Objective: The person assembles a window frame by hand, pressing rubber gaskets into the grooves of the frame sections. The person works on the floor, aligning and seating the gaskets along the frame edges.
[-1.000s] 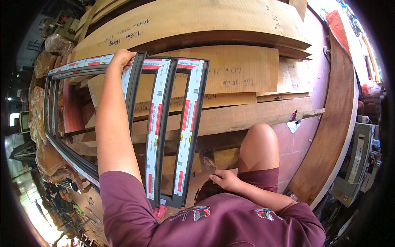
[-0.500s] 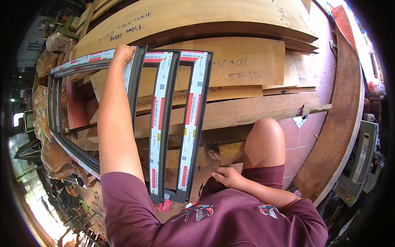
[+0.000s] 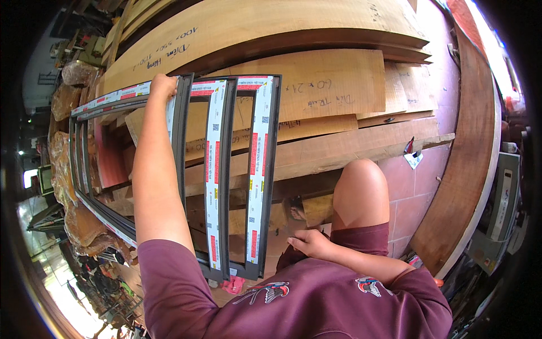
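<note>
The left hand is gripping the upper edge of a dark barred frame, which is extending leftward in front of stacked wooden planks. The right hand is curling loosely beside the bent knee; whether it is pinching anything, I cannot tell.

9 o'clock, we log a dark grey frame, film strips white with red blocks, yellow bits. 6: maroon shirt, red-black-white motifs. 4: maroon shorts. 12: we tag tan planks, dark scrawl. 3: brown board. 3 to 4: pinkish tiles. 2: orange-red sheet.
</note>
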